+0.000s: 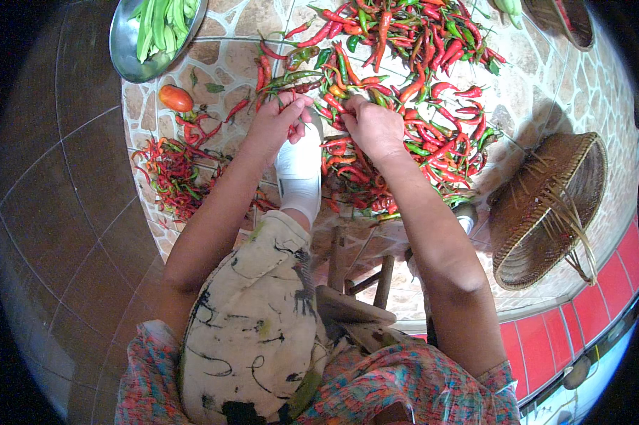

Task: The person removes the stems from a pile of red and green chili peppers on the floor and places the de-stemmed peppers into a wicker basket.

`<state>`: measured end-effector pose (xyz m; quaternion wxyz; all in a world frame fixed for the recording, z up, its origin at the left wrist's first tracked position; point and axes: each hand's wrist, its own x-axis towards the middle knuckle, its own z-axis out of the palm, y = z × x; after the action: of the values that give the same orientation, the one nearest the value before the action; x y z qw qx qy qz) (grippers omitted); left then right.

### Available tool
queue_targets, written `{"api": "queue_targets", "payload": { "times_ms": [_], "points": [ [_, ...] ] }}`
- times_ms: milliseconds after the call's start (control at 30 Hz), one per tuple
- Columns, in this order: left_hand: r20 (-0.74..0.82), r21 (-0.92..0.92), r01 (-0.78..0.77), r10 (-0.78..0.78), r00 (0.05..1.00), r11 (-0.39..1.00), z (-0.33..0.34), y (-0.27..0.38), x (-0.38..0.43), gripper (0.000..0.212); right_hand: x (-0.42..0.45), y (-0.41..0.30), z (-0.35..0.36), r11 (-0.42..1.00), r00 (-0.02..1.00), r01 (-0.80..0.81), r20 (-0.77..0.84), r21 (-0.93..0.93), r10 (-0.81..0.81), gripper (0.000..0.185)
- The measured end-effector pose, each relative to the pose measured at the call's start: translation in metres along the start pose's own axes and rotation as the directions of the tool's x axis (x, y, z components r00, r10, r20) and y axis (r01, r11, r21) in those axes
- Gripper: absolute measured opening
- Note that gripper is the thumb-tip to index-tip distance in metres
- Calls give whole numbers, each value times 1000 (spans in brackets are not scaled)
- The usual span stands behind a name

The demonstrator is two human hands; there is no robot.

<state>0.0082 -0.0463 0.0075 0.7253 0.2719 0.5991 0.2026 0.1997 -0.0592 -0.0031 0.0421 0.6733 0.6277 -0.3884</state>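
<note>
My left hand (281, 121) is curled above my white shoe, with a thin red chili pepper (293, 96) and a bit of green stem showing between its fingers. To its right, my right hand (375, 127) reaches into a spread of red chili peppers (431, 141) on the stone-patterned tile floor. Its fingertips are bent down against the peppers, and whether they grip one is hidden. A larger heap of red and green chili peppers (404, 32) lies beyond both hands. Left of my left forearm is a pile of small, thin red and green chili peppers (176, 178).
A steel bowl (118, 56) of long green peppers (162, 26) stands at the upper left, above a red tomato (175, 98). On the right a woven basket (531, 196) lies tipped on its side. Wooden stool legs (385, 281) show beneath me.
</note>
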Motion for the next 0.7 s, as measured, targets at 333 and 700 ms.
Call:
{"api": "queue_targets", "payload": {
  "times_ms": [333, 700],
  "points": [
    [218, -78, -16, 33, 975, 997, 23, 24, -9, 27, -32, 17, -26, 109, 970, -218, 228, 970, -84, 14],
    [463, -176, 80, 11, 886, 981, 39, 34, -5, 40, -44, 29, -22, -304, 889, -392, 272, 869, -369, 14]
  ]
}}
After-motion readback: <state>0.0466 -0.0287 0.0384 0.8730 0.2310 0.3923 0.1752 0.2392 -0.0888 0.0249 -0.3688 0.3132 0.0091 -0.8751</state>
